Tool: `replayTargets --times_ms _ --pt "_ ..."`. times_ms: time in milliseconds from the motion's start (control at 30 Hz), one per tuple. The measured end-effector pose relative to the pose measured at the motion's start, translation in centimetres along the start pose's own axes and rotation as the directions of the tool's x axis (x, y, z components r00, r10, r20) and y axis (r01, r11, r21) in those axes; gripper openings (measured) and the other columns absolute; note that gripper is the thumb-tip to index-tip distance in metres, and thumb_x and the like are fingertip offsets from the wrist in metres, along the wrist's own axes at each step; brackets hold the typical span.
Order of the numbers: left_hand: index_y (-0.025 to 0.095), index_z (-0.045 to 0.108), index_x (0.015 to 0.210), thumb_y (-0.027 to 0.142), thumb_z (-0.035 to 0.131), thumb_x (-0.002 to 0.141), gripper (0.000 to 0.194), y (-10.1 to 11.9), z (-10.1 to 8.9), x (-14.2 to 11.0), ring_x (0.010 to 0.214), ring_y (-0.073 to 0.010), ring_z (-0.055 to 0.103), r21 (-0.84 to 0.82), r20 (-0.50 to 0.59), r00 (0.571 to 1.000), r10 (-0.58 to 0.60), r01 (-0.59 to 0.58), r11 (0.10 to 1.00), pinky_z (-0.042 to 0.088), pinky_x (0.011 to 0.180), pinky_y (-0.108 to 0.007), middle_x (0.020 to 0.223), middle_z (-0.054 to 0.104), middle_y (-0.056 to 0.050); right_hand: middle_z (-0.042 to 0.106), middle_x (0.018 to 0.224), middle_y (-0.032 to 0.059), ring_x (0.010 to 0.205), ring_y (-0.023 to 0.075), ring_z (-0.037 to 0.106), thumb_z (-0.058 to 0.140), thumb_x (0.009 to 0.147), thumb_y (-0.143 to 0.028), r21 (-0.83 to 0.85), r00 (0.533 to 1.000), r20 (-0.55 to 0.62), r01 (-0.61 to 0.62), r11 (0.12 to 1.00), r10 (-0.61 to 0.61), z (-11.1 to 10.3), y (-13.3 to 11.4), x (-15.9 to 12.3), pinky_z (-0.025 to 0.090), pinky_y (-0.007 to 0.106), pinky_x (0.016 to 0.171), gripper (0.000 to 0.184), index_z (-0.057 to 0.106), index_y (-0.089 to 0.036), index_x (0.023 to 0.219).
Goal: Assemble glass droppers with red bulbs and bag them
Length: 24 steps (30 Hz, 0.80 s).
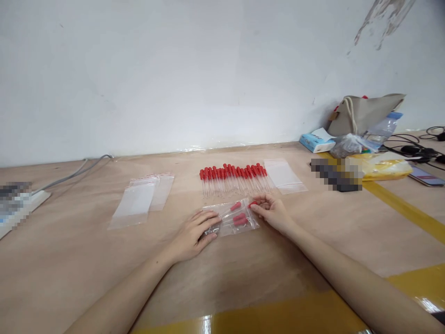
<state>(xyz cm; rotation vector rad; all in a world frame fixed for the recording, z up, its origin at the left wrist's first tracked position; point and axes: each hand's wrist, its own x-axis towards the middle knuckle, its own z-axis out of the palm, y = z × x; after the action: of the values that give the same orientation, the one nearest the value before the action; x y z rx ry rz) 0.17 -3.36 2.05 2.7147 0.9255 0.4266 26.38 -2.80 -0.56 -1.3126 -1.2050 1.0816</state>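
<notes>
A clear zip bag (227, 227) lies on the table between my hands, with several red-bulbed droppers (239, 219) inside. My left hand (194, 232) rests on the bag's left end, fingers stretched out and apart, pressing it against the tabletop. At the bag's right end, my right hand (273, 213) pinches the red bulb of a dropper (252, 204) between thumb and fingers. The rest of that dropper is hard to make out against the plastic. Just behind the bag, a row of droppers (231, 172) lies side by side, red bulbs toward the wall and thin clear stems toward me.
Flat zip bags lie to the left (137, 202) and right (283, 175) of the row. Farther right are a tissue pack (317, 140), a grey bag (368, 113), a yellow-and-clear package (385, 166), a phone (427, 176) and black cables. A grey cable (74, 172) runs along the left.
</notes>
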Motion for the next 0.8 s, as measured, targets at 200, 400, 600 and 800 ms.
replayTargets --times_ms 200,400,600,800 --pt "0.026 0.044 0.123 0.029 0.040 0.088 0.036 0.0 0.0 0.0 0.119 -0.0206 0.038 0.005 0.002 1.000 0.001 -0.001 1.000 0.028 0.101 -0.043 0.127 0.045 -0.005 0.061 0.062 0.0009 0.054 0.0134 0.056 0.063 0.065 -0.038 -0.235 0.991 0.036 0.132 0.963 -0.128 0.7 0.9 0.3 0.046 0.026 0.050 0.021 0.061 -0.017 0.071" --pt "0.025 0.043 0.123 0.029 0.040 0.088 0.035 -0.2 0.1 -0.1 0.119 -0.0205 0.038 0.009 -0.006 1.000 0.008 -0.008 1.000 0.028 0.102 -0.043 0.127 0.045 -0.005 0.061 0.060 -0.0008 0.044 0.0107 0.051 0.051 0.073 -0.041 -0.156 0.959 0.283 0.055 0.986 -0.009 0.5 -0.4 -0.1 0.039 0.022 0.040 0.027 0.063 -0.018 0.081" --pt "0.025 0.050 0.116 0.028 0.040 0.088 0.030 -0.2 -0.1 -0.1 0.120 -0.0210 0.037 0.021 0.008 1.000 0.019 -0.019 1.000 0.029 0.101 -0.044 0.127 0.045 -0.005 0.062 0.066 0.0021 0.056 0.0124 0.054 0.052 0.070 -0.031 -0.457 0.976 -0.062 0.156 0.876 -0.207 -1.6 -0.7 3.1 0.043 0.024 0.054 0.019 0.061 -0.016 0.076" --pt "0.025 0.050 0.115 0.026 0.040 0.088 0.029 -0.3 -0.1 -0.1 0.119 -0.0204 0.037 -0.017 0.015 1.000 0.015 -0.014 1.000 0.029 0.102 -0.044 0.127 0.045 -0.005 0.063 0.073 0.0025 0.070 0.0156 0.057 0.053 0.068 -0.025 -0.726 0.933 -0.206 0.057 0.686 -0.296 -2.0 -1.0 8.0 0.042 0.026 0.066 0.016 0.059 -0.017 0.080"
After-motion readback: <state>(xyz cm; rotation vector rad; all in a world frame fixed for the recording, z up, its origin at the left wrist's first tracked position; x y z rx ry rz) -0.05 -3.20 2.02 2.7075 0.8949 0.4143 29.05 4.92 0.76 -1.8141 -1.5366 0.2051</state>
